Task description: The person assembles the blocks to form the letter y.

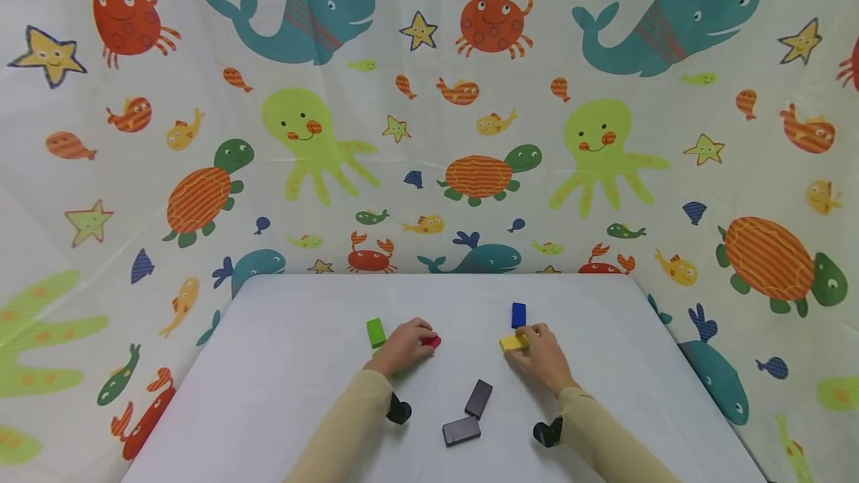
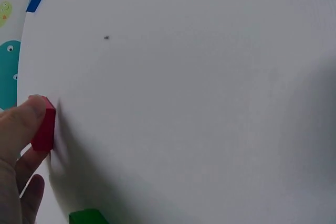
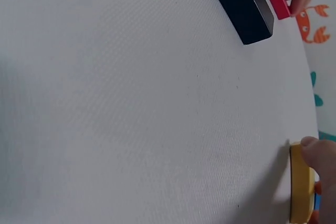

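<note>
My left hand [image 1: 405,346] pinches a red block [image 2: 46,129] between thumb and fingers, left of the table's middle. A bright green block [image 1: 376,332] lies just left of that hand. Another bit of green [image 1: 399,375] shows under the left wrist, mostly hidden by it. On the other side, my right hand [image 1: 545,358] holds a yellow block [image 3: 301,184] by its ends, thumb at one end and fingers at the other. Right behind the yellow block lies a blue block [image 1: 519,315], partly covered by the hand in the right wrist view.
Two dark grey blocks, one slanted [image 1: 479,399] and one nearer [image 1: 461,431], lie between the forearms with their ends close together. The white table [image 1: 268,393] ends at a back edge against a cloth [image 1: 416,95] printed with sea animals.
</note>
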A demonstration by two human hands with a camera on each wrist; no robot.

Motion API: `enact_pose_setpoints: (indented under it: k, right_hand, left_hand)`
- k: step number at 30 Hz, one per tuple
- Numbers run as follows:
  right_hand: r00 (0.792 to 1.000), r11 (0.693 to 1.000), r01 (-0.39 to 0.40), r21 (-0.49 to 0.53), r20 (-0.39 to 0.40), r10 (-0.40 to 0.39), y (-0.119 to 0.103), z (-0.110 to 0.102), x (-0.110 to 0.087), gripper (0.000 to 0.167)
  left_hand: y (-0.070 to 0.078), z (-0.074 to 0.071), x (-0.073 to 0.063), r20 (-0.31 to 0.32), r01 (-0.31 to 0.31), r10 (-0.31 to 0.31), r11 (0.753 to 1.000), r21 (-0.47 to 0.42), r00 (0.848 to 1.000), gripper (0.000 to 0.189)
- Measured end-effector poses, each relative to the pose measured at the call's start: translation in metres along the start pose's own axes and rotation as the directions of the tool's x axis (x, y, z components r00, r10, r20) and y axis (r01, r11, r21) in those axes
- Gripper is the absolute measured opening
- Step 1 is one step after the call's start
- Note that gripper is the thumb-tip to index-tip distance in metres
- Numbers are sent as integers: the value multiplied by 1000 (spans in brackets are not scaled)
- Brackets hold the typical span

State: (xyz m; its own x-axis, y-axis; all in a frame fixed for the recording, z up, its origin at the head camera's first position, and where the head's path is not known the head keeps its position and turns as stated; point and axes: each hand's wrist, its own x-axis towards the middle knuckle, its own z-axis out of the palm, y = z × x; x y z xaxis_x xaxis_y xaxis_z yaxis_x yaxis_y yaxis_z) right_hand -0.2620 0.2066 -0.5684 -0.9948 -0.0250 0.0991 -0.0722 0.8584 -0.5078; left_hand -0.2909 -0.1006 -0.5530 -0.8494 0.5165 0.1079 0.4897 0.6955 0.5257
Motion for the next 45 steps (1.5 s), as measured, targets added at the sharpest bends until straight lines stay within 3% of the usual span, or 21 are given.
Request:
enact_pose_setpoints:
  k: [9,14,22,30,36,45]
  right_hand:
    - [998,995,-62,74,-21,64,-11,5,0,53]
    - [998,994,-46,97,-40,50,-14,8,1,48]
    - [998,992,-57,114,-19,59,-16,8,13,45]
    - [999,995,-41,91,-29,44,-16,12,26,46]
    - [1000,999,-20,45,-4,21,-20,8,25,48]
    - [997,998,-63,15,43,62,-24,8,22,50]
  left_hand:
    - [11,11,7,-34,1,-2,1000,-28,999,22]
    - [14,16,11,-64,26,-28,999,-28,998,19]
    - [21,20,15,-7,30,-30,998,-53,1000,24]
    - [27,25,19,-14,16,-17,999,-35,1000,26]
    - [33,29,21,-8,43,-44,998,-49,999,26]
    - [42,35,25,0,39,-39,997,-69,999,24]
